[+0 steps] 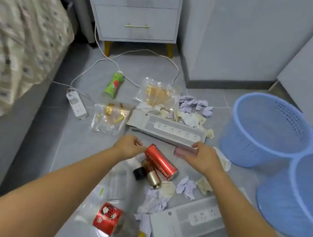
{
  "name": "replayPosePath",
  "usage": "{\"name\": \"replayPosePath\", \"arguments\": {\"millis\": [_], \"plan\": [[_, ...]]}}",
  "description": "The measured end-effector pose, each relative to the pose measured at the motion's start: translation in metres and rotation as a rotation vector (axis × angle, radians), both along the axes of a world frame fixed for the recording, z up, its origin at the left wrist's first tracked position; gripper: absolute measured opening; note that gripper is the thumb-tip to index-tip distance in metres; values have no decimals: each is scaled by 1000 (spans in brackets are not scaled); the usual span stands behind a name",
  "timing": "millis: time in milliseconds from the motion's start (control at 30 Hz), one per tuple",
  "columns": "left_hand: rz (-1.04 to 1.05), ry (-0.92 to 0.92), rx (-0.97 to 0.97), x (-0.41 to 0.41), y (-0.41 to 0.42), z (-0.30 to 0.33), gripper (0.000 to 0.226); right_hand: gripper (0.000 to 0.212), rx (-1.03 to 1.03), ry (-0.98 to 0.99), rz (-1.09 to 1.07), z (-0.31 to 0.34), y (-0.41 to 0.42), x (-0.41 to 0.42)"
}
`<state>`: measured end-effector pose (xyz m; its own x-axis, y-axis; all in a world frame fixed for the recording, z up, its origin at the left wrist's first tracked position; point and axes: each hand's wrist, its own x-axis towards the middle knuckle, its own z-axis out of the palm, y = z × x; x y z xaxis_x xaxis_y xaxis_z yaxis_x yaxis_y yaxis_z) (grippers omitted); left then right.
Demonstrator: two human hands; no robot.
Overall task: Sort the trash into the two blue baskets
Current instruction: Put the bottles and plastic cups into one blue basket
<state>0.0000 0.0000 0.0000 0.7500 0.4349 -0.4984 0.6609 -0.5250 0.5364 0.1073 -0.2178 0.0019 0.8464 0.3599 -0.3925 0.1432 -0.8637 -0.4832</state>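
Note:
Trash lies scattered on the grey floor. My left hand [130,145] pinches the top rim of a red can [161,162] that rests on a small gold bottle with a black cap [148,175]. My right hand [206,158] grips a small pink packet [184,152] beside a long power-strip box [166,129]. Two empty blue baskets stand at the right, one farther [249,155] and one nearer [282,203]. Around lie a green bottle [113,84], clear plastic bags [156,93], crumpled paper [195,104], a second box [186,217] and a red-labelled plastic bottle [110,220].
A bed with a patterned cover [10,30] runs along the left. A white nightstand [137,6] stands at the back, with a white power strip [76,104] and its cord on the floor before it. White cabinets [238,38] rise behind the baskets.

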Motion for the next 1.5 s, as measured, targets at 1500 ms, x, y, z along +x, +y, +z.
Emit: {"name": "replayPosePath", "arguments": {"millis": [1500], "plan": [[-233, 283, 249, 24, -63, -112, 12, 52, 241, 213, -182, -51, -78, 13]]}}
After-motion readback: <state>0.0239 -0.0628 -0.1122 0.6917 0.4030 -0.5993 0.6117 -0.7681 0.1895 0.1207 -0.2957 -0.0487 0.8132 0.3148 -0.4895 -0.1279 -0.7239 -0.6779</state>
